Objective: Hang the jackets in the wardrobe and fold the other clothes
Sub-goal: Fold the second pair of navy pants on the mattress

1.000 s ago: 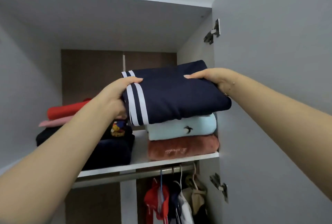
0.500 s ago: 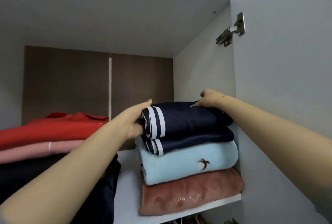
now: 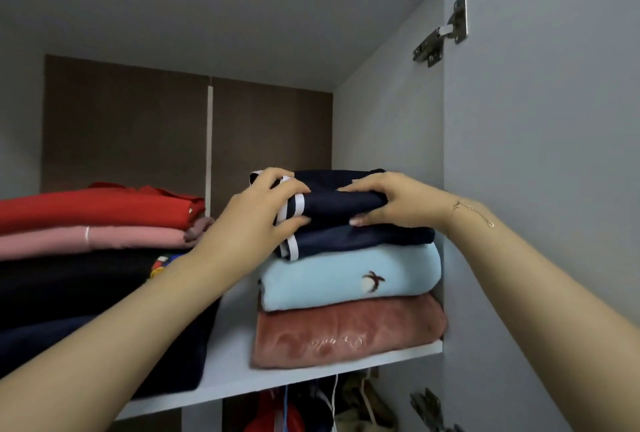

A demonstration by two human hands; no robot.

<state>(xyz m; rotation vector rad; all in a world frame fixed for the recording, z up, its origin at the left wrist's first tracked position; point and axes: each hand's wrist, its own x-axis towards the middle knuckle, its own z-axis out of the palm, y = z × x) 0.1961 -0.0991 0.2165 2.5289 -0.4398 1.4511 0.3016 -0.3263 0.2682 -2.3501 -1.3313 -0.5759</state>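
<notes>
Head view: navy garment (image 3: 346, 220), carried a second before, was now set atop the right-hand pile (image 3: 349, 307) on the shelf (image 3: 235, 355); left hand (image 3: 266, 213) and right hand (image 3: 391, 203) pinched its upper fold. Release judged next.

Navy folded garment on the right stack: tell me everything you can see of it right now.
The navy folded garment is dark, smooth fabric with white stripe trim at its left edge. It lies folded atop the light blue garment, which rests on a pink one. The left hand grips its striped end; the right hand pinches its top layer.
</notes>
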